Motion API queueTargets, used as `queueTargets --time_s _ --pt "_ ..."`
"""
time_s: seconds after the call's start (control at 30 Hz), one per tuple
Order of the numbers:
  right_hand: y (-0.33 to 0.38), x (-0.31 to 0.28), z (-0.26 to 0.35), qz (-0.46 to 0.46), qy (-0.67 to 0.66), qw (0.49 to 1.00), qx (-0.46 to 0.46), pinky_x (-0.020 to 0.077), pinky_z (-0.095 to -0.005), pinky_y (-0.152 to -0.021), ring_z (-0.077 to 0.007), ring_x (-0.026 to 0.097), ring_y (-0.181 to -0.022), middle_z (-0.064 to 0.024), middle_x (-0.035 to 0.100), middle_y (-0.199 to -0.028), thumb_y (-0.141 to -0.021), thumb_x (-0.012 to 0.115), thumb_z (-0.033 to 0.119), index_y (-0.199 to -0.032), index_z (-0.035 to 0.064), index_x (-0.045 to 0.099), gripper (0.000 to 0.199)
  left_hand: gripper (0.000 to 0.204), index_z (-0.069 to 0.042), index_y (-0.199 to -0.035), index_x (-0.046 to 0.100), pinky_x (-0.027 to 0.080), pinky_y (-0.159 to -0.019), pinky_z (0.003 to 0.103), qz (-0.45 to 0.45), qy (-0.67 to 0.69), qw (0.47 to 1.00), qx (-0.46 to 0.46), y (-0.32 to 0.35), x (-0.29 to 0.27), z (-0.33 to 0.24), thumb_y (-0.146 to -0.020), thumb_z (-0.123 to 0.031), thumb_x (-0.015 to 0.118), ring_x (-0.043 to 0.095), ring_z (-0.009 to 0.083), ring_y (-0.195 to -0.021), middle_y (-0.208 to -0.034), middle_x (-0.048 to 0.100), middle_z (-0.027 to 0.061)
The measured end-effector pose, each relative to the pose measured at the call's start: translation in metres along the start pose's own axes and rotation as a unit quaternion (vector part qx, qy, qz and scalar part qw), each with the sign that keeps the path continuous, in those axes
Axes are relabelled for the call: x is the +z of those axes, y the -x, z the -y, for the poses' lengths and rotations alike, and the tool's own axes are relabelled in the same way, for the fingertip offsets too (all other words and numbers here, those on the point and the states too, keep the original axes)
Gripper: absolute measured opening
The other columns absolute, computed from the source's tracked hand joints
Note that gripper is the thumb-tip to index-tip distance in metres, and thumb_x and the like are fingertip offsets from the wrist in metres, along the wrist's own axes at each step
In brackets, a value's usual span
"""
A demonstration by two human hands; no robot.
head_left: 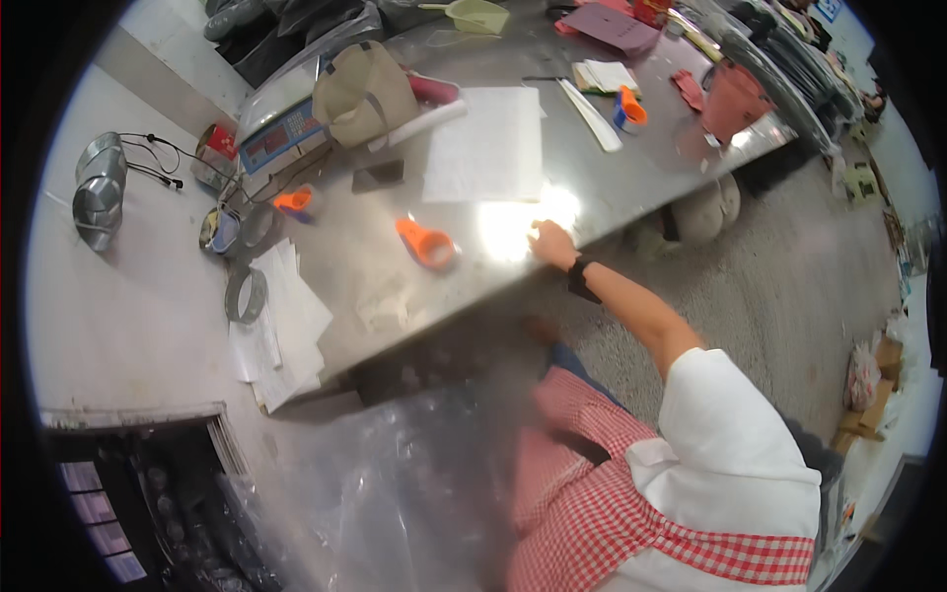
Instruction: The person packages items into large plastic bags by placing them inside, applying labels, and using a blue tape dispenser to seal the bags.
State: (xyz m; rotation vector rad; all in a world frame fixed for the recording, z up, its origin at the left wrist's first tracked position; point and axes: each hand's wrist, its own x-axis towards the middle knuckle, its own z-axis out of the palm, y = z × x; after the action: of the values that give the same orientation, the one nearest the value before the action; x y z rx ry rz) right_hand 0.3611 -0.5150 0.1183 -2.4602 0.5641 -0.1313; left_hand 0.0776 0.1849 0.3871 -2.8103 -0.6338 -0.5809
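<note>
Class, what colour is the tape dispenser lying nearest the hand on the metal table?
Orange, seen in the head view: the tape dispenser lies just left of the right hand.

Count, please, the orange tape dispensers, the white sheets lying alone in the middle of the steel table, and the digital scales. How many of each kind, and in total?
Orange tape dispensers: 3
Large white sheet on the steel table: 1
Digital scale: 1
Total: 5

white short sleeve, red-and-white checked apron with a matching strap across the back, black band on the wrist.
</note>
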Motion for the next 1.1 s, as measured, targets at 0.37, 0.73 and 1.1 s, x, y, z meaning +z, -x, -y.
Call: queueTargets --time_s 0.37,0.73,1.1 --pt "-0.22 0.025 -0.075 -0.065 -0.418 0.864 0.273 0.0477 -0.0348 -0.084 -0.0272 0.061 -0.096 -0.0176 0.063 -0.108 -0.073 0.07 0.011 -0.114 -0.0092 0.056 0.048 0.009 -0.004 -0.09 0.058 0.044 -0.063 0.038 0.201 0.189 0.891 0.361 -0.069 0.018 -0.436 -0.082 -0.007 0.061 0.056 0.0288 -0.071 -0.081 0.058 0.0125" --pt "-0.173 -0.36 0.132 0.182 -0.085 0.899 -0.389 0.0424 -0.0361 -0.095 -0.0341 0.052 -0.115 -0.0188 0.048 -0.133 -0.066 0.049 0.0 -0.085 -0.0046 0.058 0.021 0.029 0.0 -0.106 0.059 0.046 -0.08 0.039 0.182 0.403 0.812 0.381 -0.118 -0.008 -0.566 -0.081 -0.01 0.067 0.058 0.0357 -0.09 -0.098 0.061 0.0165" --pt "-0.085 -0.328 0.236 0.643 -0.298 0.518 -0.479 0.0514 -0.0355 -0.076 -0.0311 0.065 -0.086 -0.03 0.057 -0.118 -0.062 0.06 0.0 -0.074 -0.0101 0.062 0.015 0.052 0.005 -0.128 0.048 0.044 -0.094 0.035 0.271 0.849 0.448 -0.066 -0.082 0.077 -0.437 -0.081 -0.007 0.068 0.056 0.0205 -0.108 -0.118 0.059 0.0122"
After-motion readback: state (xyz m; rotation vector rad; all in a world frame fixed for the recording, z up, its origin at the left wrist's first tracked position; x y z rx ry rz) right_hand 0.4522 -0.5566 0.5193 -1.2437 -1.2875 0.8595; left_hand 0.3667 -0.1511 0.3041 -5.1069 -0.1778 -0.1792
